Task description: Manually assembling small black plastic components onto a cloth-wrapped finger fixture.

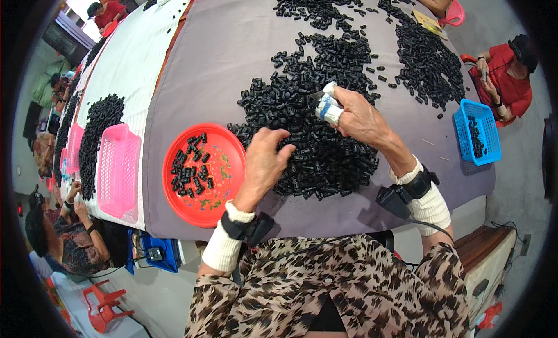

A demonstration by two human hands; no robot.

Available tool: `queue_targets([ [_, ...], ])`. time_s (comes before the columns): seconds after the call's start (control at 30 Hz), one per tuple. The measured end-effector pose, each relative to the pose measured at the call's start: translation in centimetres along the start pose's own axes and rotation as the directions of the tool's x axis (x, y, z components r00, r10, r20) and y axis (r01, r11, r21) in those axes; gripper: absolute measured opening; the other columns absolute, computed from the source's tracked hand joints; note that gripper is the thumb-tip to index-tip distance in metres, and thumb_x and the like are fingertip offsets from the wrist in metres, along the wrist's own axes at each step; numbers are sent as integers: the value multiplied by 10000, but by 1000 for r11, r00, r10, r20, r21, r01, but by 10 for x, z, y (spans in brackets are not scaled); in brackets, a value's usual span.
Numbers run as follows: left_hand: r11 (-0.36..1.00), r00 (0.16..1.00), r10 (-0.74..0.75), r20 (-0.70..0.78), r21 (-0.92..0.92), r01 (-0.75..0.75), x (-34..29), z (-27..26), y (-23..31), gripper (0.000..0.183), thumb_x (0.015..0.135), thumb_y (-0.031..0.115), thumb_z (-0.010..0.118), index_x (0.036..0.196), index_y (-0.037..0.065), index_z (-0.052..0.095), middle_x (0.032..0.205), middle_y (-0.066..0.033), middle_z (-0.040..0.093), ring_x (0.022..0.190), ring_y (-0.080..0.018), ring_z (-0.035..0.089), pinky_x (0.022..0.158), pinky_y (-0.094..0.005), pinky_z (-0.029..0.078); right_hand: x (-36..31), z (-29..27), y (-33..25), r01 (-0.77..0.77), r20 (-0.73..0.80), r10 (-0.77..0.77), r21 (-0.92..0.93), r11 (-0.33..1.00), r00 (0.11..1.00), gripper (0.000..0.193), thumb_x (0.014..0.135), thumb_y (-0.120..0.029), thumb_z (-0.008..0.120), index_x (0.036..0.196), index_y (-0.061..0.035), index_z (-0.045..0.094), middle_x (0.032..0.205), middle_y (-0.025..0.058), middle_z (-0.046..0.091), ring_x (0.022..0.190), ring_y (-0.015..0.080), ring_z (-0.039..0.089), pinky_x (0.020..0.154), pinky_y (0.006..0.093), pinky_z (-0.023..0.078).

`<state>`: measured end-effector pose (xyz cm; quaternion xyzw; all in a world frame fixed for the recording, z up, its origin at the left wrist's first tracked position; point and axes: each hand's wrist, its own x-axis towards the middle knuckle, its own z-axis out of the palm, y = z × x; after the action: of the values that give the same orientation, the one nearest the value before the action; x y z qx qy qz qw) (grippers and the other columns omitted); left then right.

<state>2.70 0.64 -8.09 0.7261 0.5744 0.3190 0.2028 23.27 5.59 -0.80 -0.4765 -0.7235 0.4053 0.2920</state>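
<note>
A large heap of small black plastic pieces (325, 164) lies in front of me on the grey cloth. My left hand (261, 166) is at the heap's left edge, thumb and forefinger apart with black pieces behind the gap. My right hand (363, 120) is closed above the middle of the heap, white wrapping on its fingertips. From its fingers sticks out a small thin blade (315, 97), its handle hidden. Left of my left hand, a round red tray (172, 141) with a coloured pattern holds several black pieces.
A blue basket (493, 141) with black pieces stands at the right edge, and a pink basket (119, 135) at the left. Further heaps (427, 62) spread across the table. People sit around it, one in red (514, 85) at the right. Cables hang from my wrist devices (401, 198).
</note>
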Motion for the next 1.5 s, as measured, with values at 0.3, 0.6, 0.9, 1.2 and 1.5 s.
queue_targets([
  [0.3,993,993,85,86,-87,-77,17,23,-2,145,734,100,646,849,17,615,735,-120,530,703,-275,545,637,-367,441,-10,4,11,-108,56,104,57,993,993,100,717,-37,472,796,13,506,587,47,467,517,128,398,478,299,340],
  [0.6,535,968,-106,225,-808,247,15,-42,29,179,826,78,602,986,0,612,818,-27,616,703,-76,554,650,-214,464,-7,28,-28,-160,142,120,320,934,983,79,804,-134,554,819,-58,535,587,-26,492,455,40,439,405,188,331],
  [0.9,-10,961,-129,246,-969,247,12,-44,35,225,847,121,596,1040,5,577,894,-38,606,753,-104,585,691,-243,498,-6,38,-49,-72,-1,76,303,950,997,80,795,-116,554,839,-55,529,576,-43,481,436,30,434,386,174,314],
  [1.2,-185,972,-108,207,-965,185,9,-71,30,268,880,138,544,1109,-1,528,912,-76,590,793,-163,588,736,-295,497,2,26,-70,21,168,-63,240,970,984,304,752,-242,706,856,-19,528,696,-17,512,635,72,455,562,246,402],
  [1.5,-166,976,-18,215,-964,209,10,-58,42,268,877,116,544,1105,-25,533,927,-91,607,832,-149,581,776,-279,491,-6,23,-52,154,134,-180,187,970,974,368,686,-299,724,813,-9,537,647,69,556,598,136,528,549,301,423],
])
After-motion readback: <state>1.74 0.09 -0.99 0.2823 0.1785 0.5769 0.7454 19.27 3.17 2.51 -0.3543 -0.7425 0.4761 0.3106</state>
